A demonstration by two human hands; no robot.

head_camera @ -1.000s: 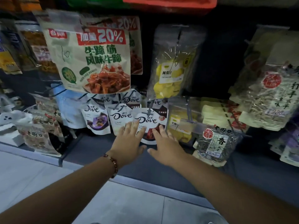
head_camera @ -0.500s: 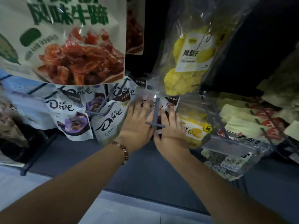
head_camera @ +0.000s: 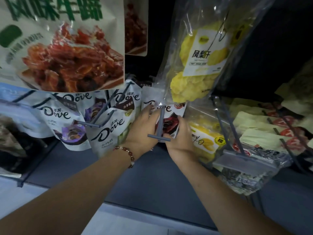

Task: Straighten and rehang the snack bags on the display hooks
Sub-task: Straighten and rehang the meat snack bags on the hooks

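Fingers of both hands close on one Dove bag with a red picture, which hangs on the grey display hook at the middle of the scene. Left hand: fingers reach up along the left edge of the bag, thumb toward the hook's rod; how tightly they hold cannot be told, as the fingertips lie partly behind the hook. Right hand: fingers curl round the lower right edge of the bag, near its bottom corner. The hook's cross-bar end sits between the two hands, on the near side of the bag.

A beaded bracelet circles the left wrist.

Left of the held bag, two more Dove bags hang on a neighbouring hook: one with a green corner just beside the left hand, and one with a purple picture further left. Above them hangs a large bag printed with red meat pieces. Above and right of the hands, a clear bag of yellow dried fruit hangs tilted, its lower end close over the held bag. Right of the right hand lies a smaller clear bag of yellow fruit. At the far right, a clear price holder fronts another hook.
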